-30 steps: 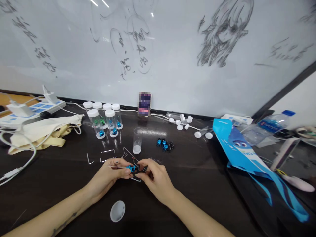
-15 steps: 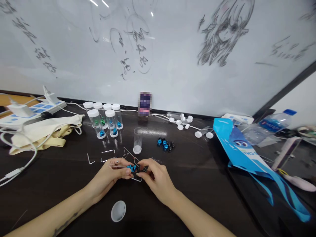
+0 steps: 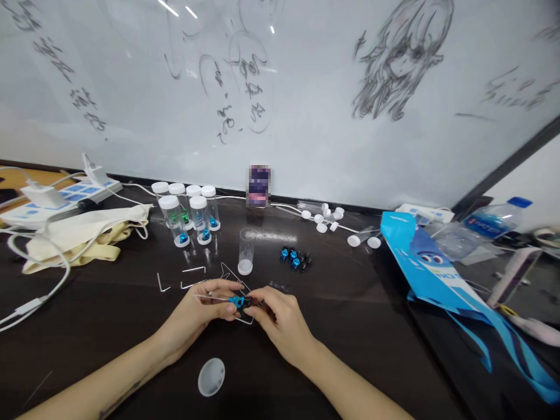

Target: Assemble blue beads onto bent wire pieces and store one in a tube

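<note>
The left hand (image 3: 196, 309) and right hand (image 3: 279, 318) meet over the dark tabletop (image 3: 367, 326). The left thumb and fingers are clamped on the blue end of a small blue-and-black part (image 3: 238, 301); the right thumb and fingertips pinch its black end. The part sits between the 2 hands, above the table, with a thin rod (image 3: 216, 298) running from it into the left hand.

The back edge of the table runs along the whiteboard (image 3: 306, 116). Ahead of the hands, an upright clear tube (image 3: 246, 254) stands near the fingertips, with L-shaped keys (image 3: 164, 284) to its left and a cluster of blue and black pieces (image 3: 296, 259) to its right. Toward the near edge, a white dish (image 3: 212, 377) lies between the forearms, with room around it. Dark tabletop separates the right forearm from the blue bag (image 3: 422, 256). Farther back on the left, 6 white-capped tubes (image 3: 170, 219) stand together.

"WATER" reads on the bottle (image 3: 499, 221). White lettering on the blue bag shows a C, the rest unclear. The whiteboard bears handwriting, too loose to read with certainty, and a drawn long-haired figure.
</note>
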A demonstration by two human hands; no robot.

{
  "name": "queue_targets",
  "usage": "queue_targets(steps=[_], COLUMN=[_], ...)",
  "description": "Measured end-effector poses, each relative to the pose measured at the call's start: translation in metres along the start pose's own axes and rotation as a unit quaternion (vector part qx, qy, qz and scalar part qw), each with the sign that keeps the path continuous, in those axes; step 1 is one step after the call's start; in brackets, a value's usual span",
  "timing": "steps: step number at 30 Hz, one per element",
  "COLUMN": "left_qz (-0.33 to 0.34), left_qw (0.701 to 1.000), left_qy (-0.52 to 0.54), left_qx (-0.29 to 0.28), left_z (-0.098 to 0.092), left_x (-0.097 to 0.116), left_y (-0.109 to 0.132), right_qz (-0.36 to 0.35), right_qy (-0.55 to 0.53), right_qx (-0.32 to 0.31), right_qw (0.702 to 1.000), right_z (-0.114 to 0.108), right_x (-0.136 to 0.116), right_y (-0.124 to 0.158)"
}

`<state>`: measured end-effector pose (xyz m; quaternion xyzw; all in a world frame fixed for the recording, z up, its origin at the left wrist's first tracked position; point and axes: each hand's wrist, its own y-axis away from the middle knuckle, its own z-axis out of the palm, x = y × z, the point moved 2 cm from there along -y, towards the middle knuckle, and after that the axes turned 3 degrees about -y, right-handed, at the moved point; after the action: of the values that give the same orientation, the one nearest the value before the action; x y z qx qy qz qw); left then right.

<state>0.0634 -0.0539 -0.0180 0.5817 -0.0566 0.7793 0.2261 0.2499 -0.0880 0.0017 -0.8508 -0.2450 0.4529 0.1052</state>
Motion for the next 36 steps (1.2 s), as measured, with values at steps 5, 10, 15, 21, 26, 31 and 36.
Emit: queue_targets(steps=[5, 10, 15, 21, 26, 31, 36], left_qz=[-0.019, -0.006, 0.004, 0.022, 0.019, 0.009, 0.007], left_qw=[1.000, 0.999, 0.999, 0.997, 0.998, 0.998, 0.999], left_qy=[-0.020, -0.034, -0.038, -0.028, -0.037, -0.053, -0.030], left_qx=[-0.005, -0.013, -0.029, -0.063, -0.046, -0.019, -0.011], left_z=[0.0009, 0.0028, 0.0029, 0.0016, 0.0018, 0.0016, -0.0009], left_x=[0.0001, 0.0029, 0.0021, 0.0000, -0.0017, -0.0005, 0.0001], left_y=[0.0016, 0.0045, 0.0027, 0.0007, -0.0004, -0.0007, -0.0019], right_qz=[0.000, -0.007, -0.007, -0.010, -0.011, -0.007, -0.020], right_qy=[0.003, -0.002, 0.005, 0.017, 0.027, 0.010, -0.014], right_qx=[0.002, 0.003, -0.005, -0.017, -0.022, -0.017, 0.003], right_qw=[1.000, 1.000, 1.000, 1.000, 0.999, 1.000, 1.000], right_z=[-0.0007, -0.0008, -0.0013, -0.0014, -0.0002, 0.0007, 0.0012], right_x=[-0.0005, -0.0023, -0.0041, -0.0042, -0.0027, -0.0013, 0.0012], right_y=[-0.0007, -0.0008, -0.0014, 0.0010, 0.0012, 0.0006, 0.0012])
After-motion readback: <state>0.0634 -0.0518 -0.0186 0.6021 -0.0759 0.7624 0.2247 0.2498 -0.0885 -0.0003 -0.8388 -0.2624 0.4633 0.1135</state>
